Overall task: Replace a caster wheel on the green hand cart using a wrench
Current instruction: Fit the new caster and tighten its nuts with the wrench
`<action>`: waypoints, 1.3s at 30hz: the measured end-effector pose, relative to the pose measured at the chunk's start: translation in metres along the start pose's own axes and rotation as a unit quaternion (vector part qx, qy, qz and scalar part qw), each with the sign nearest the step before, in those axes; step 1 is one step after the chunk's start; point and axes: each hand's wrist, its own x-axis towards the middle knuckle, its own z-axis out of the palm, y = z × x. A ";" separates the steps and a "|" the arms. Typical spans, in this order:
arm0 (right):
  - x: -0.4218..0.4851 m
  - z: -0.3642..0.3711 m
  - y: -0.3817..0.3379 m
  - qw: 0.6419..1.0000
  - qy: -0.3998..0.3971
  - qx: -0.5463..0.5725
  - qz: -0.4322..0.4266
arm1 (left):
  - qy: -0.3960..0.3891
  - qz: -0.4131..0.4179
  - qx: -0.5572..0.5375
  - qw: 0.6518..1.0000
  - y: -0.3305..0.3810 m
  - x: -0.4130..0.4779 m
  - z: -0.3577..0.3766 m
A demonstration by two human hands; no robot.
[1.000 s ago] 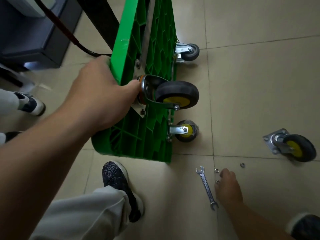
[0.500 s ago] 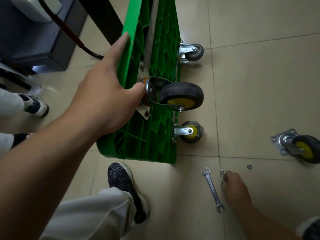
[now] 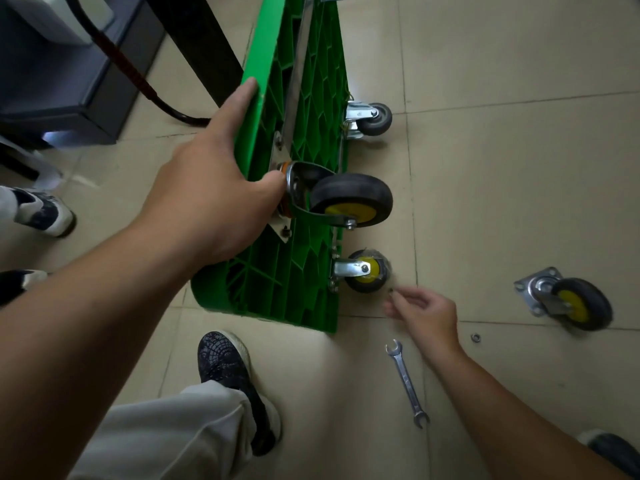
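Observation:
The green hand cart (image 3: 304, 109) stands on its edge on the tiled floor, ribbed underside facing right. My left hand (image 3: 211, 188) steadies it: the index finger lies along the top edge and the thumb presses the mounting base of a black caster with a yellow hub (image 3: 349, 199). My right hand (image 3: 424, 311) is lifted off the floor beside the cart's lower caster (image 3: 367, 271), its fingertips pinching a small dark nut. A silver open-ended wrench (image 3: 408, 382) lies on the floor below that hand. A loose caster (image 3: 568, 301) lies to the right.
One nut (image 3: 476, 337) lies on the floor near the loose caster. A grey caster (image 3: 372, 119) sits further up the cart. My shoe (image 3: 228, 372) is under the cart's corner. A dark cabinet (image 3: 69, 81) and a red-black hose (image 3: 131, 74) stand at left, with another person's shoes (image 3: 41, 213).
My right hand has risen from the floor beside the wrench toward the cart's lower caster, now pinching a nut. My left index finger stretched out along the cart's edge.

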 end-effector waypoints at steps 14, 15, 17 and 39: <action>-0.092 0.019 -0.130 0.952 -0.184 0.182 -0.163 | 0.004 0.006 0.018 1.000 0.001 0.003 0.003; -0.099 0.017 -0.138 0.947 -0.198 0.184 -0.173 | 0.001 0.005 0.018 1.000 0.002 0.003 0.002; -0.113 0.015 -0.158 0.937 -0.222 0.175 -0.205 | -0.005 0.001 0.019 1.000 0.002 0.002 0.001; -0.203 -0.010 -0.188 0.894 -0.096 -0.078 -0.431 | -0.041 -0.005 -0.049 0.998 -0.012 -0.076 -0.010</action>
